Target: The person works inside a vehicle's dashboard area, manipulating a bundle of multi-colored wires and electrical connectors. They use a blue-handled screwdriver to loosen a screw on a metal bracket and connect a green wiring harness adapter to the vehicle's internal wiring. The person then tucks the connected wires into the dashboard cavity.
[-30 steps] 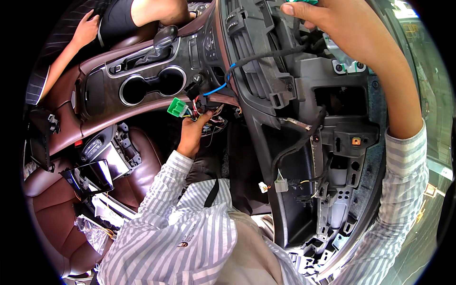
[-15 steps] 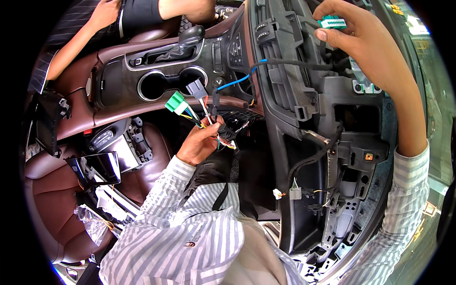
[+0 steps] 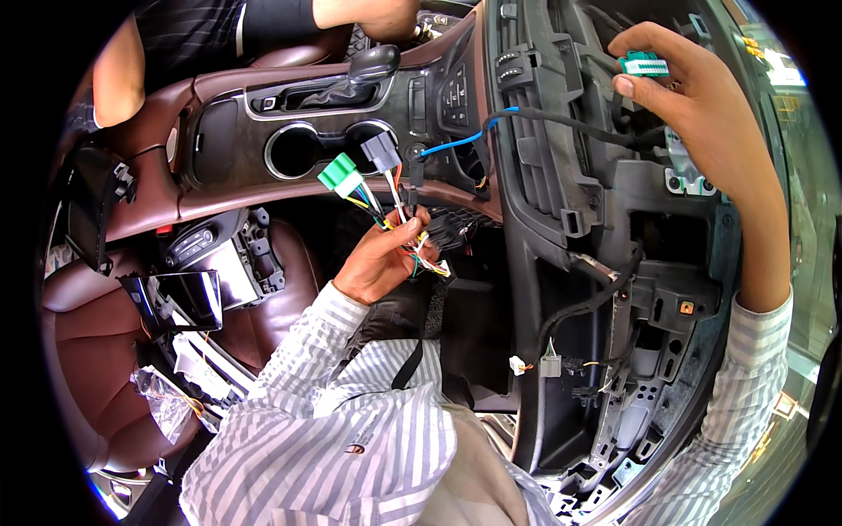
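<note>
My left hand is closed round a bundle of thin coloured wires, over the gap beside the centre console. From that bundle stick up a green plug connector and a grey plug connector, both free at their ends. My right hand reaches to the far right over the opened dashboard. Between its thumb and fingers it grips a smaller green connector with a pale face of rows. Whatever lies behind that connector is hidden by the hand.
A blue cable runs from the console to the dash. Loose white and grey connectors hang below the dash. On the brown seat lie a screen unit, a trim panel and a plastic bag. Another person's leg is beyond the console.
The whole view has shifted slightly, so the car interior sits further right. Both hands keep their holds. The other person's hand has moved out of view at the upper left.
</note>
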A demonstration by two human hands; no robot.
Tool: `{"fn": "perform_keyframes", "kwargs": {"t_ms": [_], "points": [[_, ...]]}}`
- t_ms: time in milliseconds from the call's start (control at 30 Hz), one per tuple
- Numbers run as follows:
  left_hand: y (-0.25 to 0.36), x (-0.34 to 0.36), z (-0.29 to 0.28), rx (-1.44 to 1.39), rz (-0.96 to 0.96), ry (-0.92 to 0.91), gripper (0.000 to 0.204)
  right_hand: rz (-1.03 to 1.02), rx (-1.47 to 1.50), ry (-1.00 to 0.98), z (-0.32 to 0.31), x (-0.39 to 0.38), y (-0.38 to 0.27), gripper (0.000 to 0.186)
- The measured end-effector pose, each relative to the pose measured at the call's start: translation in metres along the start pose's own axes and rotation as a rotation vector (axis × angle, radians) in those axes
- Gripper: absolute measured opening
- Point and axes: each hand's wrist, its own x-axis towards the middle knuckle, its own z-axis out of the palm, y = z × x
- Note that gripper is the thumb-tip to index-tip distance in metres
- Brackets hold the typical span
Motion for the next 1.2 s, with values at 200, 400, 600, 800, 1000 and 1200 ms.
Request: {"fn": "perform_keyframes", "kwargs": {"t_ms": [200, 400, 600, 800, 1000, 1200], "points": [[0.002, 0.000, 0.001, -0.064, 0.043, 0.026, 0.027, -0.027, 0.002, 0.049, 0.005, 0.001, 0.008, 0.022], [0.004, -0.003, 0.004, 0.007, 0.009, -0.049, 0.048, 0.014, 0.152, 0.065, 0.007, 0.001, 0.006, 0.021], [0.005, -0.006, 0.008, 0.023, -0.001, -0.068, 0.050, 0.080, 0.210, 0.033, 0.006, 0.000, -0.002, 0.021], [0.005, -0.005, 0.013, 0.049, -0.020, -0.158, 0.053, 0.076, 0.204, 0.041, 0.006, 0.000, -0.004, 0.021], [0.008, -0.007, 0.021, 0.106, -0.061, -0.203, 0.055, 0.071, 0.233, 0.039, 0.004, -0.001, -0.009, 0.024], [0.013, -0.006, 0.025, 0.141, -0.053, -0.236, 0.054, -0.080, 0.104, 0.117, 0.006, 0.001, -0.004, 0.032]]}}
